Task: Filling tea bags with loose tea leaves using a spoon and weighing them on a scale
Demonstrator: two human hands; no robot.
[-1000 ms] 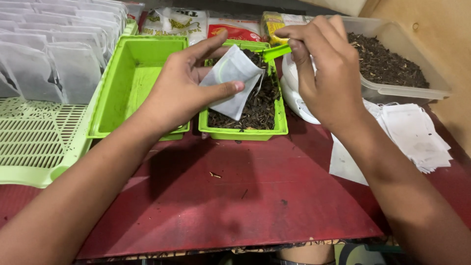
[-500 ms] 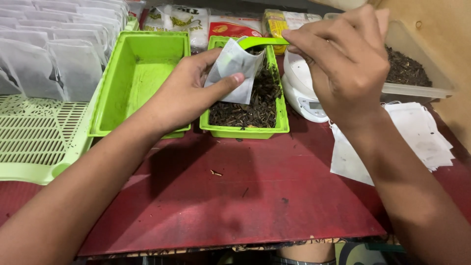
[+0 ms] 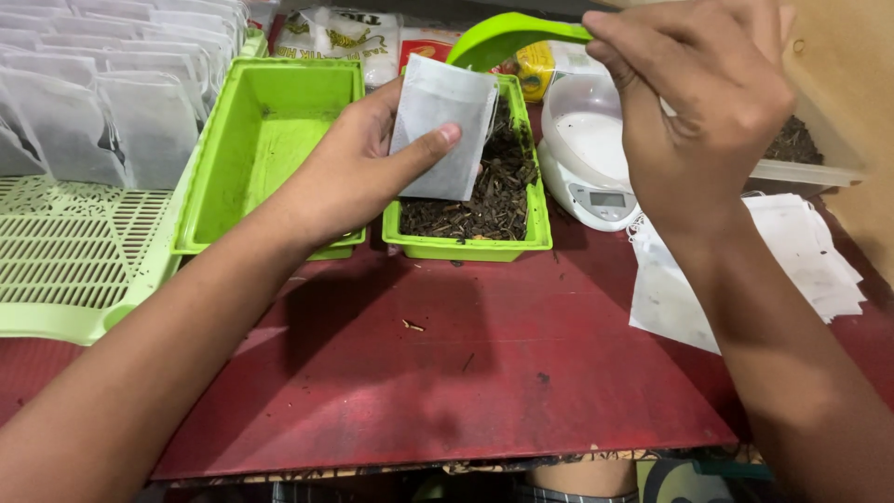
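Observation:
My left hand (image 3: 349,172) pinches a white paper filter bag (image 3: 440,126) upright between thumb and fingers, over a small green tray (image 3: 466,245) holding dark dried leaves (image 3: 494,191). My right hand (image 3: 698,107) grips a green plastic scoop (image 3: 498,39), its bowl tipped just above the bag's top edge. Whatever is in the scoop is hidden from me.
An empty green tray (image 3: 265,140) sits left of the leaf tray. A white kitchen scale (image 3: 587,154) stands to the right, with a clear tub of leaves (image 3: 801,149) behind it. Flat empty bags (image 3: 796,261) lie at right; filled bags (image 3: 112,102) stand on a pale green rack (image 3: 74,256).
My right hand has lifted the scoop higher and tilted it over the bag. My left hand has turned the bag more upright.

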